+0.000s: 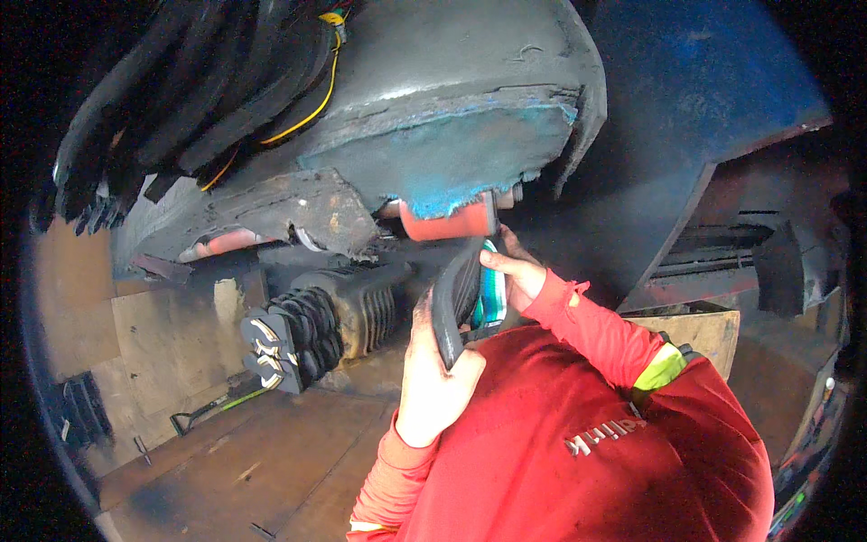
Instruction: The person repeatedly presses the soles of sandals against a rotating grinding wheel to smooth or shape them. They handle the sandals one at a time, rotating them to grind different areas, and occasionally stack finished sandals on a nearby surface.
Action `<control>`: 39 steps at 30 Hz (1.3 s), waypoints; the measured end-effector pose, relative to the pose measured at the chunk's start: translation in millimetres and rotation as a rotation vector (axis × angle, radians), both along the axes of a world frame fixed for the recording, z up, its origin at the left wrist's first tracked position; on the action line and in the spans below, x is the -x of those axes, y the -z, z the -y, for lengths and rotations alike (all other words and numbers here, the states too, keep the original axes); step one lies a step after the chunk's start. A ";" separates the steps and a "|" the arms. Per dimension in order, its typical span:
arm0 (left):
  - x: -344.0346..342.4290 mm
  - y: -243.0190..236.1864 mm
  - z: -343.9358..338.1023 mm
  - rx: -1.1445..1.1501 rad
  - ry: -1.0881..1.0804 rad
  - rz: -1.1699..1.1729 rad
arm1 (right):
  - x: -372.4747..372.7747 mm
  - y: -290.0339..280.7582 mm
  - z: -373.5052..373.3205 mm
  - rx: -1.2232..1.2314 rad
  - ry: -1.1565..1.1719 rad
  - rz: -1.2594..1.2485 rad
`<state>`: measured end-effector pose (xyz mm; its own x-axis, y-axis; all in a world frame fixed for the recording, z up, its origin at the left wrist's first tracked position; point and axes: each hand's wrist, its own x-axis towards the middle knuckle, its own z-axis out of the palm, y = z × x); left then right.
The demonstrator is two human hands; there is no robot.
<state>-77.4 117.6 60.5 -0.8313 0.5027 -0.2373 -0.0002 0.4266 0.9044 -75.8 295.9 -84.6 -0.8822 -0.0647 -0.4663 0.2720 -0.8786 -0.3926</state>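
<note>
Between my hands is a curved black rubber strip point(446, 303) with ribs, folded or bent over. A teal and white striped layer point(490, 294) shows along its right side; I cannot tell whether it is a backing film. My left hand point(432, 384) grips the strip's lower left part, thumb at its bottom end. At the upper right end, my right hand point(517, 271) pinches it, with the thumb on the teal edge. Just above the strip is a red roller point(449, 221), under a large grey rounded body point(433, 54) with a ragged blue patch point(442, 149).
Long black strips point(194, 86) hang at the upper left beside a yellow cord point(312, 117). Stacked black ribbed pieces point(307, 339) stand left of my hands. A green-handled tool point(226, 405) lies on the brown floor point(244, 470). A dark blue panel point(704, 81) rises at right.
</note>
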 end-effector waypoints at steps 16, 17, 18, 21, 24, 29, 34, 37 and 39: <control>-87.0 134.7 126.5 -0.318 -0.178 0.369 | -35.2 -13.7 44.5 -0.418 -0.176 -0.115; -91.8 146.8 131.1 -0.364 -0.216 0.429 | -34.7 -11.6 51.8 -0.467 -0.169 -0.088; -94.2 155.3 135.0 -0.335 -0.182 0.436 | -34.1 -9.5 57.2 -0.514 -0.171 -0.070; -87.6 161.8 136.8 -0.269 -0.078 0.443 | -36.2 -5.0 58.1 -0.564 -0.152 -0.052; -57.0 146.2 121.1 -0.332 0.074 0.164 | -42.2 -5.3 49.2 -0.570 -0.178 -0.138; 19.4 124.0 36.9 -0.442 0.030 0.304 | -38.6 -9.8 44.3 -0.502 -0.244 -0.297; 57.4 106.4 -14.0 -0.419 0.102 0.292 | -25.7 -2.9 34.2 -0.475 -0.227 -0.465; 54.8 94.5 -17.4 -0.335 -0.001 0.355 | -26.6 2.4 25.1 -0.313 -0.267 -0.366; 59.0 94.0 -24.6 -0.318 0.032 0.424 | -21.8 5.5 16.7 -0.269 -0.254 -0.317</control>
<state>-136.4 142.2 -33.5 -0.6787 0.6282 -0.3805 -0.3851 0.1367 0.9127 -54.0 279.2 -90.1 -0.9554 -0.2106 -0.2069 0.2950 -0.6556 -0.6950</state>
